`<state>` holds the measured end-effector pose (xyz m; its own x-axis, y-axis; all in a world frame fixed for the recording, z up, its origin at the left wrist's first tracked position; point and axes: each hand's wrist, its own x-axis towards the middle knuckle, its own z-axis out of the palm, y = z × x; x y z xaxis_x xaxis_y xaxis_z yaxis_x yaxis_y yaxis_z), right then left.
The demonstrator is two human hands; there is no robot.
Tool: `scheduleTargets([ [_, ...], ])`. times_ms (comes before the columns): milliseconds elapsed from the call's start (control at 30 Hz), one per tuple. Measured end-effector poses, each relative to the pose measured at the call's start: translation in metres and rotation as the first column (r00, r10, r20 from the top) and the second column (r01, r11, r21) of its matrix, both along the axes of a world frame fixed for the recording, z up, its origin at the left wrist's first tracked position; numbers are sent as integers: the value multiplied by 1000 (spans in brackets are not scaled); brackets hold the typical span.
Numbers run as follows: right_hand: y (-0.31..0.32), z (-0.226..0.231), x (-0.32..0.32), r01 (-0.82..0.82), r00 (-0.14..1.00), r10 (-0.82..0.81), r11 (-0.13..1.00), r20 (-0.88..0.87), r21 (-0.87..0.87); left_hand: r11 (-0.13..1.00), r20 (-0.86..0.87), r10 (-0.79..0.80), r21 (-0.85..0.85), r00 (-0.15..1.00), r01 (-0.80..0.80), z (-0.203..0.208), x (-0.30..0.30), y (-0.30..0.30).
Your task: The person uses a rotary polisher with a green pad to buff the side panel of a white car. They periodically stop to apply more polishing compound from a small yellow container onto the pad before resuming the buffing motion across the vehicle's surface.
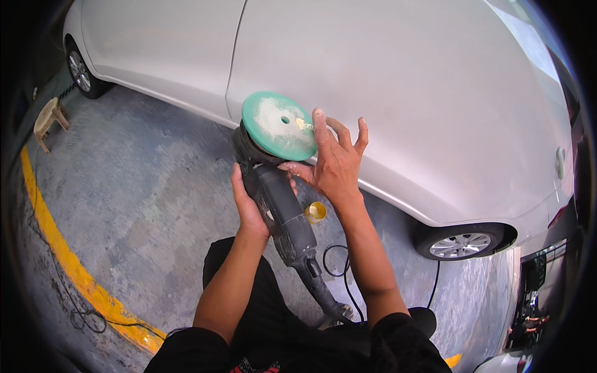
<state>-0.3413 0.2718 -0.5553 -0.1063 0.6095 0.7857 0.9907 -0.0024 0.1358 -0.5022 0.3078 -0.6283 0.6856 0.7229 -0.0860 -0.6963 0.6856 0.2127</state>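
Note:
My left hand (249, 208) is wrapped round the body of a black car polisher (280, 208), tilted so its pad faces up. On its head sits a green foam pad (254, 110) with a centre hole, its middle coated in whitish residue. A dab of pale yellow paste (303, 124) lies near the pad's right edge. Fingers spread, my right hand (341, 168) has its whitened index fingertip at the pad's edge beside the paste. Its thumb reaches below the pad, by the polisher's head. Below that hand stands a small yellow cup (315, 212) with pale contents.
A silver-white car (348, 74) fills the far side, with its wheels (463, 244) on the grey floor (137, 193). A black cable (346, 273) loops by the polisher's handle. At far left are a small wooden stool (48, 119) and a yellow floor line (68, 258).

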Motion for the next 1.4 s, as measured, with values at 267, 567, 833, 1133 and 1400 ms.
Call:
scheduleTargets([
  [267, -39, -73, 45, 29, 831, -109, 988, -545, -153, 998, -31, 58, 37, 998, -57, 4, 1, 1],
  [567, -135, -327, 99, 161, 535, -637, 721, -554, -674, 1000, 117, -4, 29, 993, 0, -15, -19, 16],
  [833, -97, -396, 109, 146, 789, -579, 499, -203, -854, 998, 7, 28, 59, 1000, -28, -25, -19, 27],
  [1133, -73, -423, 139, -67, 699, -676, 261, -232, -963, 1000, -35, 22, 22, 999, -21, -47, -6, 34],
  [1400, -75, -441, 135, 24, 615, -712, 446, -338, -895, 999, -102, 52, 3, 993, -52, -43, 2, 34],
])
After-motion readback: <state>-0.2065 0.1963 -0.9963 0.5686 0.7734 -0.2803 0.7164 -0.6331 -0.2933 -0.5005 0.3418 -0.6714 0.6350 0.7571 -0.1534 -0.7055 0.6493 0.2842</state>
